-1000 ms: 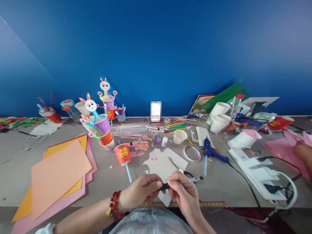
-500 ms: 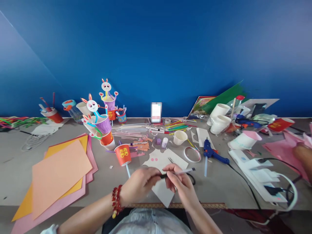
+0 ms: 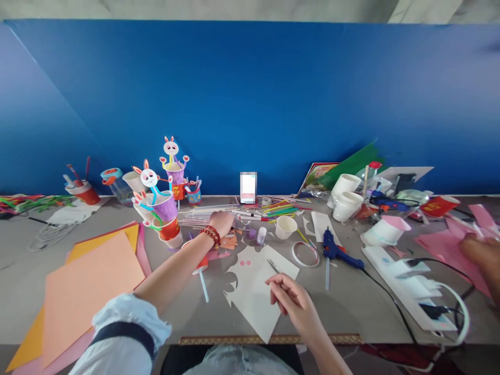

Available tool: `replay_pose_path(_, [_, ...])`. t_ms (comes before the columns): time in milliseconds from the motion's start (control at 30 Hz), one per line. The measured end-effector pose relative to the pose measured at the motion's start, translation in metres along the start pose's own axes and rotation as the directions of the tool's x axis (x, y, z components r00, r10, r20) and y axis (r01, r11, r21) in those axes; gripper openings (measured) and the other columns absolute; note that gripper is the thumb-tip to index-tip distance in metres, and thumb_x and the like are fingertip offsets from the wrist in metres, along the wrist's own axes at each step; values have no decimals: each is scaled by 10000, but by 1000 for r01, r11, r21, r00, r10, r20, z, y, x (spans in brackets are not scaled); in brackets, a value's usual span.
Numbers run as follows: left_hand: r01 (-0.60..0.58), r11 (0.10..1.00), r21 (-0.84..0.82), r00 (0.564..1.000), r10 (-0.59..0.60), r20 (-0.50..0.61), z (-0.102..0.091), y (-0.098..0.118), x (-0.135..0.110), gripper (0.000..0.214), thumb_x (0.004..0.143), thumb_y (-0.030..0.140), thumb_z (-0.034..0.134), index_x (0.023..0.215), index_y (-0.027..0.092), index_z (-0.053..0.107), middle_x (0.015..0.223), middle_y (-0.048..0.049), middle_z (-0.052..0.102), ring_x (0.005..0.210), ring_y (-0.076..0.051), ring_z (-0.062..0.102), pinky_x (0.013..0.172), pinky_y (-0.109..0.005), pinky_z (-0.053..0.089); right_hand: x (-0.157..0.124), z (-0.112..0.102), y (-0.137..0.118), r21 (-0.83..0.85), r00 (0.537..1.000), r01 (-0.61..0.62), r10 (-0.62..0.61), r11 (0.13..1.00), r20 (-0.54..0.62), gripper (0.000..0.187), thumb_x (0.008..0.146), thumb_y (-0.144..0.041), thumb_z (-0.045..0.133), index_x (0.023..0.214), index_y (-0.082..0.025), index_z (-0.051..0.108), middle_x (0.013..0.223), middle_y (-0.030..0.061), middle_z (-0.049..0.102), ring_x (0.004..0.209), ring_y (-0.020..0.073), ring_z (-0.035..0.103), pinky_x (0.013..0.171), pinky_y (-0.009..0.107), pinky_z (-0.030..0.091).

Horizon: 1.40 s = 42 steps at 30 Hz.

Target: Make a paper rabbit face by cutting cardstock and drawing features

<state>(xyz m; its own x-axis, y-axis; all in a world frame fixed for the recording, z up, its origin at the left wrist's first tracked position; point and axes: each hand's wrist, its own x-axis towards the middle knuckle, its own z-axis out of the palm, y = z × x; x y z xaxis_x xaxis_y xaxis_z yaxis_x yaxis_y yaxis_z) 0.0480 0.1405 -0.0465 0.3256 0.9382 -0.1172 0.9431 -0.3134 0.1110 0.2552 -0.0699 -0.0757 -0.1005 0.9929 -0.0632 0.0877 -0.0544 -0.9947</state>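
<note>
My left hand reaches over the pile of pens and thin sticks at the back middle. Its fingers are bent and mostly hidden; what they hold, if anything, I cannot make out. Above the cut white paper sheet my right hand hovers with fingers loosely curled together and nothing visible in them. Just beyond its fingertips lie the scissors, their handles hidden behind the hand. Two pink dots show on the sheet. Under my left forearm a red paper cup is partly covered.
Rabbit-faced cup figures stand left of my forearm, beyond stacked coloured paper. A glue stick, white cup and tape roll lie ahead. Rightward are a blue glue gun, a power strip and another person's hand.
My hands have parted; the dark-and-white pen between them is no longer visible there. My left hand has moved forward to the pens. The view has tilted up slightly.
</note>
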Motion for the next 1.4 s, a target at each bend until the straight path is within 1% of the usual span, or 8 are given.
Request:
replay_pose_path(433, [-64, 947, -315, 991, 23, -132, -16, 28, 55, 361, 945, 340, 611, 1249, 150, 576, 1252, -113, 602, 1061, -236, 630, 889, -441, 552, -19, -25, 22, -5, 987, 8, -9, 1000, -160, 472, 874, -627, 583, 852, -161, 656, 603, -6, 561, 435, 82, 400, 426, 215, 289])
replay_pose_path(700, [-24, 625, -781, 988, -105, -114, -27, 33, -52, 187, 982, 248, 463, 1040, 115, 582, 970, -97, 705, 839, -156, 700, 716, -264, 562, -4, 7, 11, 224, 997, 27, -11, 974, -73, 393, 872, -507, 669, 1114, -199, 631, 730, 21, 634, 499, 105, 477, 476, 232, 374])
replay_pose_path(733, [-50, 546, -836, 990, -85, -114, -19, 42, -76, 161, 960, 273, 500, 998, 136, 576, 938, -72, 701, 815, -146, 698, 697, -249, 554, 0, 17, 9, 332, 999, 18, -1, 943, -51, 437, 857, -497, 691, 1176, -212, 601, 742, 18, 640, 493, 102, 478, 472, 229, 377])
replay_pose_path(833, [-97, -164, -982, 993, 45, -106, 12, 68, -132, 252, 764, 292, 750, 804, 157, 542, 852, -27, 647, 727, -131, 648, 683, -253, 518, 9, 42, 5, 588, 993, 27, 46, 808, -110, 430, 802, -454, 763, 1137, -233, 610, 681, -13, 610, 482, 86, 465, 462, 204, 370])
replay_pose_path(933, [-20, -363, -931, 994, 93, -58, 32, 74, -156, 311, 706, 291, 822, 810, 150, 566, 856, -9, 609, 663, -83, 580, 634, -213, 470, 11, 48, 6, 617, 963, 97, 84, 781, -258, 294, 776, -443, 790, 870, -203, 650, 538, -43, 526, 456, 72, 425, 434, 175, 327])
replay_pose_path(1033, [-114, -195, -974, 993, 17, -119, 32, 59, -163, 291, 771, 316, 785, 947, 157, 616, 919, -24, 612, 651, -80, 564, 615, -214, 471, 7, 36, 10, 463, 929, 131, 55, 877, -366, 291, 762, -425, 811, 798, -187, 646, 499, -45, 500, 454, 76, 432, 415, 168, 306])
replay_pose_path(1200, [-348, 413, -841, 937, 137, -321, 24, 47, -171, 143, 926, 272, 606, 973, 159, 679, 854, -58, 669, 775, -154, 610, 707, -252, 477, -2, 20, 12, 356, 928, 153, -11, 922, -372, 338, 755, -446, 809, 899, -201, 626, 530, -43, 529, 432, 85, 435, 404, 186, 307])
replay_pose_path(1400, [-452, 629, -632, 891, 293, -346, 36, 68, -178, 253, 1013, 282, 407, 1002, 159, 628, 904, -91, 660, 785, -176, 606, 702, -262, 448, 0, 39, 8, 234, 983, 90, -49, 968, -175, 392, 865, -492, 678, 651, -191, 550, 465, -49, 454, 420, 82, 356, 407, 213, 246])
